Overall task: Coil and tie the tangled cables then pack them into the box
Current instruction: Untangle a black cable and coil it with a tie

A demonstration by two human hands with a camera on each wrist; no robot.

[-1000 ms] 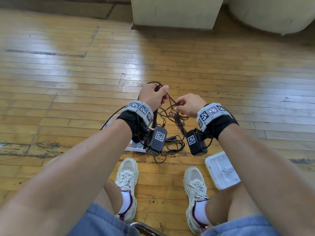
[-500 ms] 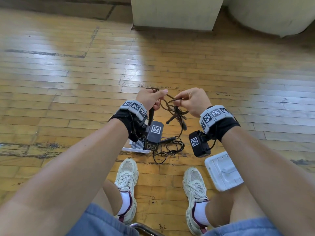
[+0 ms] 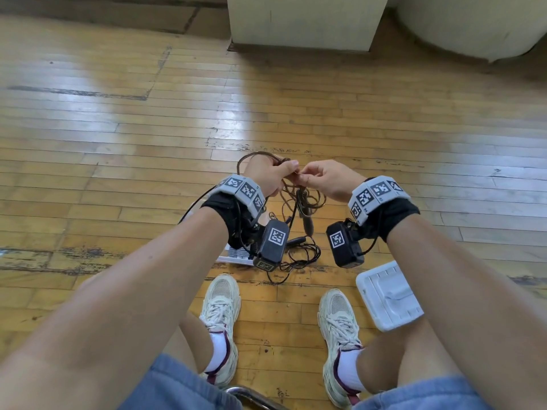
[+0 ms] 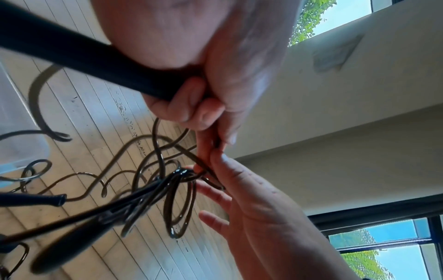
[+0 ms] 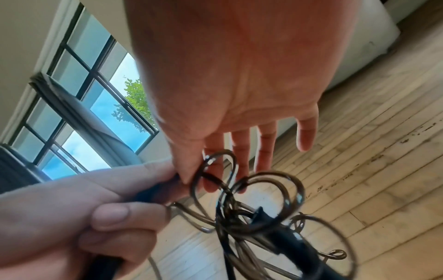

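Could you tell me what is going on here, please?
A seated person is working on a tangle of thin dark cables, held up over the wooden floor. The left hand grips the bundle, and the right hand pinches one strand beside it. Loops hang down, and more cable lies on the floor by the shoes. A white lid lies near the right foot. Nothing is coiled, tied or packed yet.

Head view looks down; wrist views close, sharing cables [image 4: 167,181].

Black wrist wraps [image 3: 225,208], grey tag-marked bands [image 3: 376,193], black wrist cameras [image 3: 273,241], blue shorts [image 3: 177,386], cream sneakers [image 3: 220,303].
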